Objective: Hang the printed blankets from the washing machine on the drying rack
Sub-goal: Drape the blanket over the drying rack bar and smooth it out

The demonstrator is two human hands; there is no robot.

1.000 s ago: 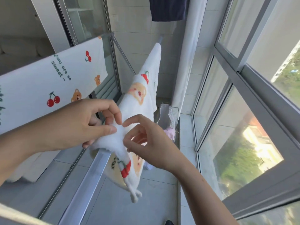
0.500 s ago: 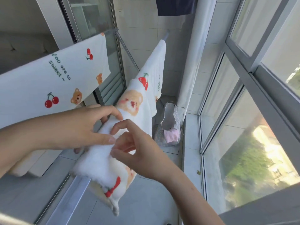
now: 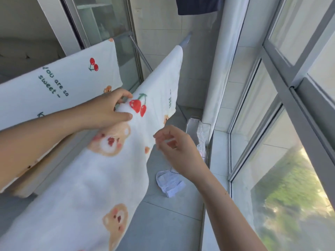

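A white blanket printed with bears and cherries (image 3: 101,178) lies spread along a grey rail of the drying rack (image 3: 184,40), running from the far end toward me. My left hand (image 3: 110,107) pinches a fold of it beside the red cherry print. Just off the blanket's right edge, my right hand (image 3: 174,144) hovers with fingers loosely curled and nothing in it. A second printed blanket (image 3: 59,80), with cherries and the words "You are so sweet", hangs over the rack's left rail.
A white cloth (image 3: 170,183) lies on the grey tiled floor below my right hand. A clear bin (image 3: 197,129) stands by a white pipe (image 3: 219,60). Windows (image 3: 282,124) line the right side; a dark garment (image 3: 197,5) hangs overhead.
The bunched blanket has been spread out along the rail toward me. My right hand has let go of it and moved right. My left hand has slid farther along the fold.
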